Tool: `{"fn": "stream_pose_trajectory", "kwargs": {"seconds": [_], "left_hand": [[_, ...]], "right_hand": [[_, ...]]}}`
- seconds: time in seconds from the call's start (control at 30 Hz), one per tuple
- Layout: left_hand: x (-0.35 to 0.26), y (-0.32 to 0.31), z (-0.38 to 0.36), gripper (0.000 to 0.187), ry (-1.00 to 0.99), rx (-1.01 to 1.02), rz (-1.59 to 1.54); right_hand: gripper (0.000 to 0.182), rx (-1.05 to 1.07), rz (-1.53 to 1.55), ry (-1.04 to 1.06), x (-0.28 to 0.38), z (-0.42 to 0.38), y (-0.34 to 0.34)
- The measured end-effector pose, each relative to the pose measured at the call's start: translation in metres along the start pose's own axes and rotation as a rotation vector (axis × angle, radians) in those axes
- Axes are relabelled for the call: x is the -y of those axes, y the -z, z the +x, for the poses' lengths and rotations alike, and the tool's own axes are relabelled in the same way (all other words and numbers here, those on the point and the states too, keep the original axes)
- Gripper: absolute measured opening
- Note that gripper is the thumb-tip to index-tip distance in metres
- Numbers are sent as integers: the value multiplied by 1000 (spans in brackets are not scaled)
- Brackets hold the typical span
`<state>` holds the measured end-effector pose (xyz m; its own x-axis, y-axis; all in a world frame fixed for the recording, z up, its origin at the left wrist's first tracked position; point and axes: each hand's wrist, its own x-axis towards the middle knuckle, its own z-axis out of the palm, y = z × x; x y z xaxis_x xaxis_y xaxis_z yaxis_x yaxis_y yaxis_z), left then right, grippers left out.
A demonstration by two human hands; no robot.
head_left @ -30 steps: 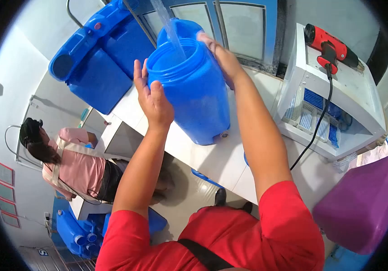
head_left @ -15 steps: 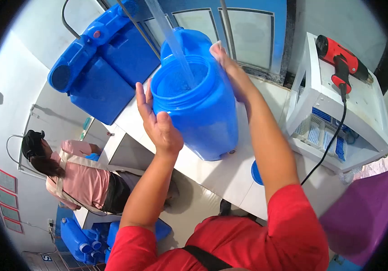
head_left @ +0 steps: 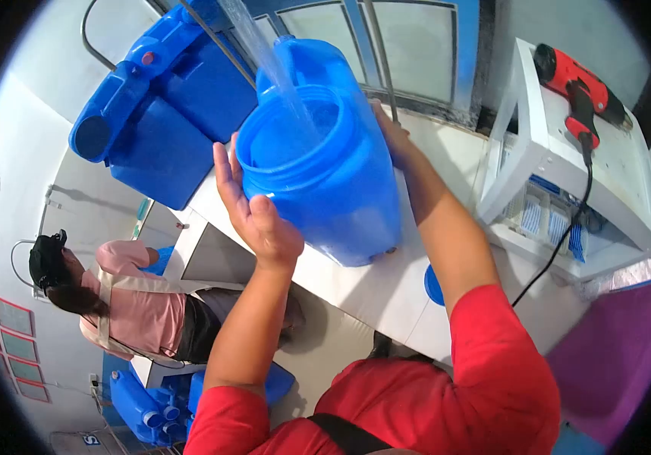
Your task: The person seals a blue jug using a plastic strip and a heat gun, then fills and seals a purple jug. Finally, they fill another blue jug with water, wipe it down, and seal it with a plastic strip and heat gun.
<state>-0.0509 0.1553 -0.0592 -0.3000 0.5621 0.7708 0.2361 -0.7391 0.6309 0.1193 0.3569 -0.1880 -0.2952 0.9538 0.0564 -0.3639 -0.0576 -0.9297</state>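
A big blue plastic water container (head_left: 341, 193) stands on the white counter, its wide round mouth uncapped. A stream of water (head_left: 272, 68) pours from above into that mouth. My left hand (head_left: 268, 227) cups the near left side of the container below its neck, fingers extended along the wall and thumb apart. On the other side, my right hand (head_left: 392, 136) presses against the container's right wall; most of its fingers are hidden behind the container. The container is held between both hands.
Other blue containers (head_left: 166, 144) stand at the back left, and more (head_left: 143, 409) lie below. A blue lid (head_left: 435, 285) rests on the counter near my right forearm. A red heat gun (head_left: 580, 87) sits on a white shelf unit (head_left: 553, 152). Left, another person (head_left: 136, 303) works.
My right hand has slid down along the container's far right side. My left hand has shifted slightly left and down. Water keeps pouring into the mouth, and the whole view has shifted a little.
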Motion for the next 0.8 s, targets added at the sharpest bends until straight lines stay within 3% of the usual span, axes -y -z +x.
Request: {"fn": "stream_pose_trajectory", "kwargs": {"seconds": [0.03, 0.13, 0.23, 0.3, 0.33, 0.4, 0.43, 0.5, 0.57, 0.63, 0.67, 0.7, 0.73, 0.77, 0.8], "left_hand": [[0, -1, -1, 100, 2, -5, 9], [-1, -4, -2, 97, -6, -3, 11], [0, -4, 1, 97, -16, -8, -6], [0, 1, 0, 96, -13, -3, 2], [2, 3, 2, 96, -16, 9, -15], [-2, 7, 2, 94, -25, 52, -6], [-2, 10, 4, 94, -32, 49, -8], [-5, 15, 8, 94, 38, 114, -84], [-8, 19, 21, 94, 136, 105, -184], [-6, 30, 48, 96, 478, 238, -366], [1, 32, 66, 95, 572, 307, -431], [-4, 29, 78, 99, 718, 333, -456], [2, 30, 86, 102, 722, 468, -425], [7, 31, 94, 106, 724, 610, -394], [9, 32, 99, 106, 731, 599, -393]], "right_hand": [[85, -106, -30, -43, -18, -33, 2], [80, -116, 148, -131, 7, -154, -34], [69, -208, 154, -115, 29, -201, -67], [56, -429, -350, 1013, 71, -200, -107], [56, -430, -349, 1015, 86, -190, -104], [49, -51, -426, 758, 119, -153, -89], [49, -47, -428, 765, 125, -137, -83], [49, 140, -180, 564, 132, -123, -81], [50, 157, -227, 614, 118, -151, -90], [49, -223, -742, 1031, 100, -205, -115], [49, -199, -738, 1022, 89, -218, -124], [50, -262, -970, 1068, 76, -232, -133], [51, -330, -1204, 1117, 67, -238, -138], [51, -314, -1199, 1112, 60, -234, -143], [52, -276, -1419, 1209, 54, -223, -148]]}}
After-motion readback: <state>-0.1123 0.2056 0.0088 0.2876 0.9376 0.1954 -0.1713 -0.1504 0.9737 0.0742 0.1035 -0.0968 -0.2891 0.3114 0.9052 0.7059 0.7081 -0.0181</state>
